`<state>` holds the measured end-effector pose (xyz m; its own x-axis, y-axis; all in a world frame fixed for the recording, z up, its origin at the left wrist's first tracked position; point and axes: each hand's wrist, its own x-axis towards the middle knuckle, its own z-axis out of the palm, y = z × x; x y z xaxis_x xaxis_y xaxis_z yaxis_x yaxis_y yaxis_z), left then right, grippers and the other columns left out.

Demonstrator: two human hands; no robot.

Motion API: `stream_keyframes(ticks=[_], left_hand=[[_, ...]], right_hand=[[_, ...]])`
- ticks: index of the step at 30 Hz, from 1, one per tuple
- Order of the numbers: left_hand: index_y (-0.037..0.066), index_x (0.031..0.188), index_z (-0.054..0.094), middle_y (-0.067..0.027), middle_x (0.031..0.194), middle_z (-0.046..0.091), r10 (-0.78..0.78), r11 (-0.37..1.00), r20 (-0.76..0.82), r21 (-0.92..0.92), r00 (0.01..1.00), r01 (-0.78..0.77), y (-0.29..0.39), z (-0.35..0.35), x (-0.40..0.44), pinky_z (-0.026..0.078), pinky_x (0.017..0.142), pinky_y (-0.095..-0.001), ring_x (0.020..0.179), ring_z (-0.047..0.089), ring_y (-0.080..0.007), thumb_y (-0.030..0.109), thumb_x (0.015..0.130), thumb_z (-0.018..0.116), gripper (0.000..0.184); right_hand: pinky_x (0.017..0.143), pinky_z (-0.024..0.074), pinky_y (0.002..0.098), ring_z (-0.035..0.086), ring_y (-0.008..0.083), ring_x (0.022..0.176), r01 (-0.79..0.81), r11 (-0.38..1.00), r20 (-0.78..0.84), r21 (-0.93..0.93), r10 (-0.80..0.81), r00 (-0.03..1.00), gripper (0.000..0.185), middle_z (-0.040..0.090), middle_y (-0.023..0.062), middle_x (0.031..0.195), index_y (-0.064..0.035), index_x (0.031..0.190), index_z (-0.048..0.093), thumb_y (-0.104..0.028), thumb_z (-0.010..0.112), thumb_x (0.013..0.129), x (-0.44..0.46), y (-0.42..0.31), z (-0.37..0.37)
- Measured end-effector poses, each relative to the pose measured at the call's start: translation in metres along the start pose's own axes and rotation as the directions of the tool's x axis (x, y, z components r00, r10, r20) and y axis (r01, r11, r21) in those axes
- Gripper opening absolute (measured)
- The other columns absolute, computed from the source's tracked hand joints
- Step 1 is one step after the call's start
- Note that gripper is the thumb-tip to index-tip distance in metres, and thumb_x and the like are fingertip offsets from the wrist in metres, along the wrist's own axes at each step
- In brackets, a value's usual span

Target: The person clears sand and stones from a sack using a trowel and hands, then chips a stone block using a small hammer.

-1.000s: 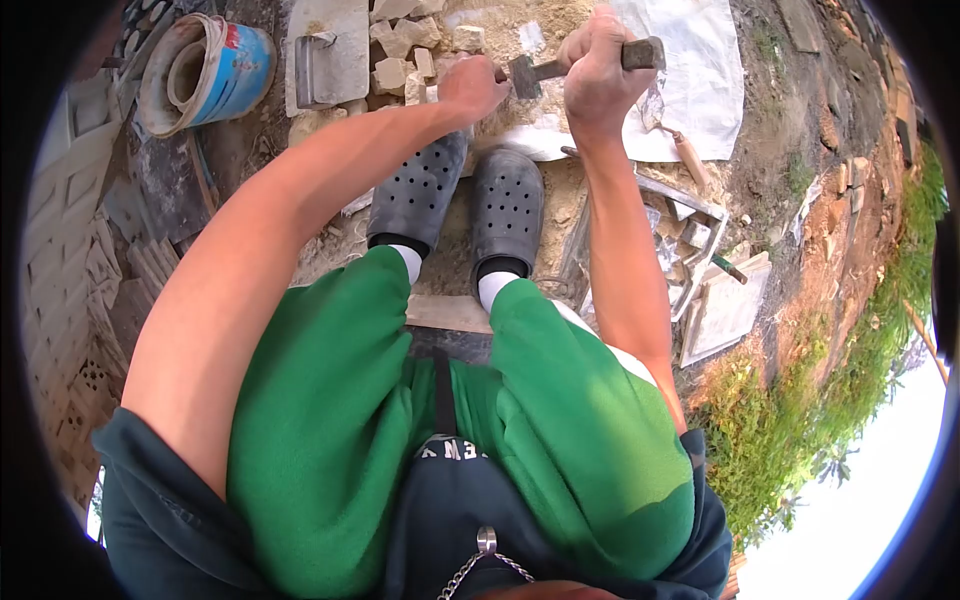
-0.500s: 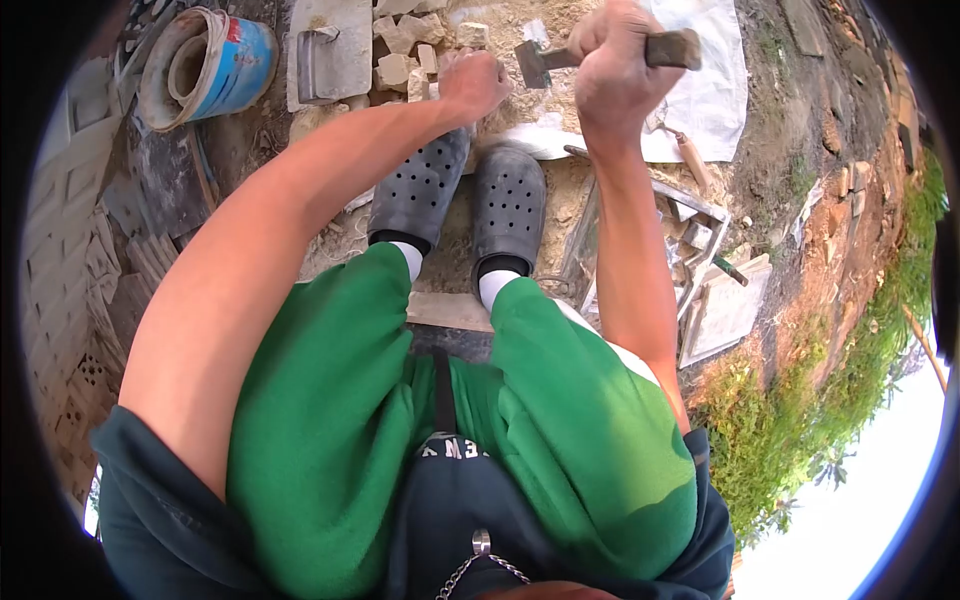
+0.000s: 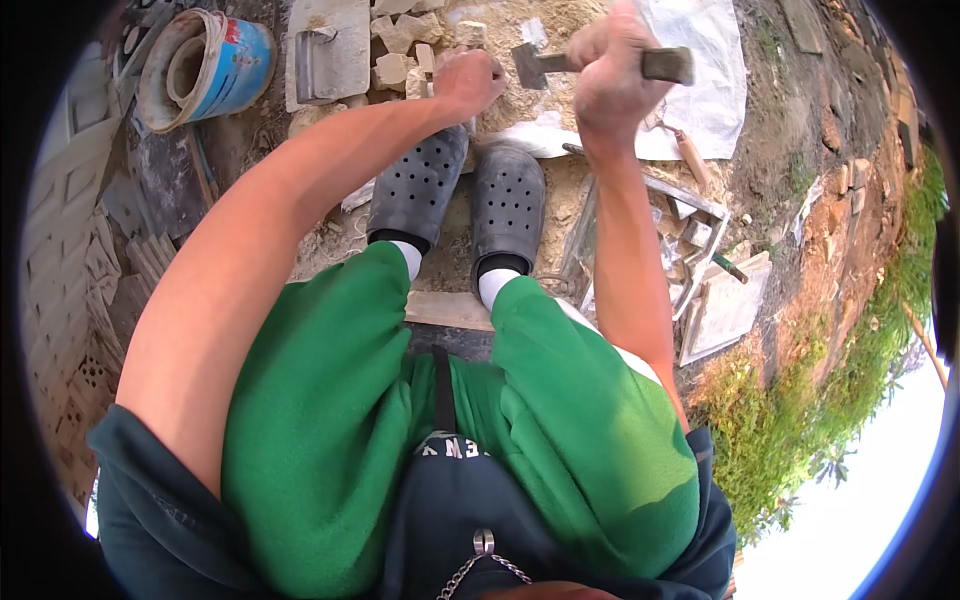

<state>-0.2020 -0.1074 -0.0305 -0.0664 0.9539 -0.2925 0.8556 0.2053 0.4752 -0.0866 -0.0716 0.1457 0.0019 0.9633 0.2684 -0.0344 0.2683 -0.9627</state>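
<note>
My right hand is wrapped round the handle of a hammer, whose dark flat head points left and whose thick handle end sticks out to the right. My left hand is closed, low over the dusty ground just left of the hammer head. Whatever its fingers hold is hidden or too small to name. Broken stone pieces lie left of and beyond my left hand. A small pale block sits just beyond its knuckles.
A blue bucket stands upper left, beside a tray with a metal handle. On a white sheet at right lies a trowel. A metal frame holds rubble nearer me. My grey clogs are below my hands.
Compared with a second ago, my right hand and the hammer are slightly farther right, and the hammer head is raised away from my left hand. My left hand has barely moved.
</note>
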Motion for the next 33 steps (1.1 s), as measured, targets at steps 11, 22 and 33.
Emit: stream_keyframes(ticks=[11,22,33], left_hand=[[0.018,0.096,0.078,-0.0089,0.103,0.068,0.008,1.0,0.026,-0.009,1.0,-0.007,0.003,-0.004,-0.002,0.046,0.096,-0.0452,0.107,0.06,-0.0302,0.033,0.084,0.067,0.021],[0.018,0.094,0.077,-0.0085,0.104,0.067,0.064,0.99,0.041,0.125,0.997,-0.068,0.004,-0.002,0.001,0.043,0.098,-0.0445,0.106,0.06,-0.028,0.034,0.085,0.064,0.022],[0.023,0.098,0.078,-0.0056,0.107,0.068,0.05,0.988,0.05,0.144,0.998,-0.057,0.004,-0.003,0.002,0.041,0.099,-0.0439,0.112,0.059,-0.0238,0.035,0.088,0.063,0.021]], right_hand=[[0.049,0.0307,0.0311,0.04,0.0106,0.05,0.075,0.996,0.045,-0.054,-0.073,0.996,0.043,0.044,0.0002,0.054,-0.0061,0.059,0.043,-0.015,0.046,0.1,0.005,0.004,-0.005],[0.048,0.029,0.0301,0.038,0.01,0.049,-0.017,0.994,0.0,0.108,0.017,1.0,0.044,0.041,-0.0004,0.054,-0.0069,0.059,0.04,-0.018,0.044,0.102,0.001,-0.002,-0.011],[0.05,0.0314,0.0313,0.041,0.0149,0.05,0.068,0.997,0.013,-0.023,-0.067,0.998,0.042,0.043,0.0029,0.054,-0.0058,0.059,0.043,-0.017,0.044,0.099,0.001,0.01,-0.014]])
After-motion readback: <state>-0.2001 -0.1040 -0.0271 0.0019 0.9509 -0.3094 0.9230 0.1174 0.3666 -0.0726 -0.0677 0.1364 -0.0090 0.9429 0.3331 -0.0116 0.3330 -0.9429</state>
